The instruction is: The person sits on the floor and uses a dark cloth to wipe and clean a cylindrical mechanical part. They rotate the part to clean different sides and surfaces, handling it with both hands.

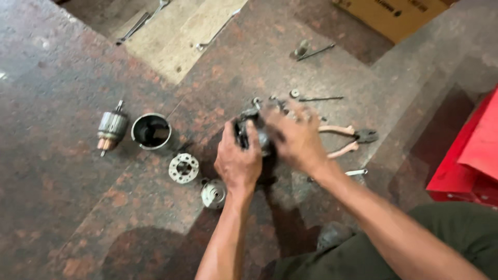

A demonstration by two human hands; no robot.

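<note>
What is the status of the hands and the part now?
Left hand grips dark metal part. Right hand on it too, blurred. Pliers beside right hand; nothing blocking.

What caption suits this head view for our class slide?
Both hands, left hand and right hand, hold a dark motor part above a stone floor strewn with components.

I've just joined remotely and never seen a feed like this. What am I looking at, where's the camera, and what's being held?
There is no machine: these are a person's two bare hands, seen from a camera on their head looking down at a stone floor. The left hand grips a dark metal part; the blurred right hand is on it too. On the floor lie a motor armature, a hollow cylindrical housing, a round plate with holes, a small round cap, pliers and long bolts.
</note>
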